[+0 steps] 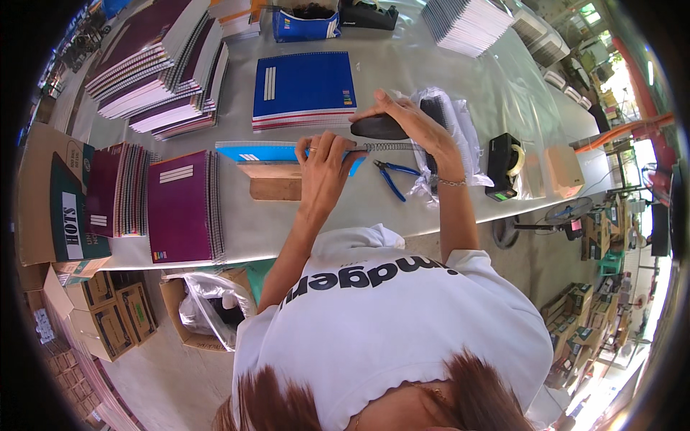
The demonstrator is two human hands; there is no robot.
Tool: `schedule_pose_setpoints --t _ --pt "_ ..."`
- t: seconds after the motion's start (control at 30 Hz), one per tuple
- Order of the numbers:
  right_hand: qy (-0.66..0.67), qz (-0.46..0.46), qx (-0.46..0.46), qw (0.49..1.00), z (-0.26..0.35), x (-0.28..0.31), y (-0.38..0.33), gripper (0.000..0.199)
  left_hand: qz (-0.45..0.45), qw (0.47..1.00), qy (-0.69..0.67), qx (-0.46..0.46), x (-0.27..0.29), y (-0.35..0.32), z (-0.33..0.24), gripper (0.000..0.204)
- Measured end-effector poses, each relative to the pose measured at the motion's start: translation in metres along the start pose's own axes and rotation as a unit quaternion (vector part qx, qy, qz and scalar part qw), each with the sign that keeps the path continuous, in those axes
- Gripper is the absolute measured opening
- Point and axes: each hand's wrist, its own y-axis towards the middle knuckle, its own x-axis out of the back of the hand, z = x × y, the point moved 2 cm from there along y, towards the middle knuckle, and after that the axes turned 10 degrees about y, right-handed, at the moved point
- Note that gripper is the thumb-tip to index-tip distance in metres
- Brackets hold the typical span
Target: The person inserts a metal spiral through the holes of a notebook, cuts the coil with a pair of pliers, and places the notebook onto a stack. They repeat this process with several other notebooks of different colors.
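Near the middle of the table, my left hand [327,167] is closed round the right end of a light blue notebook [262,151], which stands on its edge. A dark metal spiral coil [392,146] reaches out of its bound edge toward my right wrist. My right hand [420,129] is just above the coil, with a black oval pad [379,128] under its fingers; part of its grip is hidden. Below the notebook a brown block [274,189] lies on the table. Blue-handled cutters [392,178] rest just right of my left hand.
A stack of dark blue notebooks [305,82] lies beyond my hands. Purple notebooks [181,205] and taller notebook stacks [158,68] fill the left side, beside a cardboard box [50,194]. On the right are a plastic-wrapped bundle [460,136] and a black tape dispenser [501,167].
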Motion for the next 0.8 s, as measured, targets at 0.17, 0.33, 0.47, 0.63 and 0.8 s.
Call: schedule_pose_setpoints --t 0.17,0.33,0.47,0.63,0.8 --pt "-0.014 0.010 -0.032 0.999 -0.011 -0.006 -0.003 0.068 0.005 1.000 0.001 0.002 -0.003 -0.002 -0.002 0.026" --pt "-0.007 -0.001 0.017 1.000 0.001 -0.010 -0.021 0.065 0.007 1.000 0.014 -0.004 -0.003 -0.002 0.002 0.024" --pt "-0.112 -0.037 0.026 0.993 -0.010 -0.015 -0.010 0.065 0.022 1.000 0.010 0.002 -0.003 -0.005 -0.003 0.022" --pt "0.100 0.065 0.039 0.992 0.021 0.002 -0.009 0.059 -0.013 1.000 0.023 -0.009 -0.003 -0.002 0.004 0.029" --pt "0.080 0.066 0.015 0.995 -0.001 -0.002 0.009 0.062 -0.030 1.000 0.006 -0.003 -0.007 -0.006 0.004 0.030"
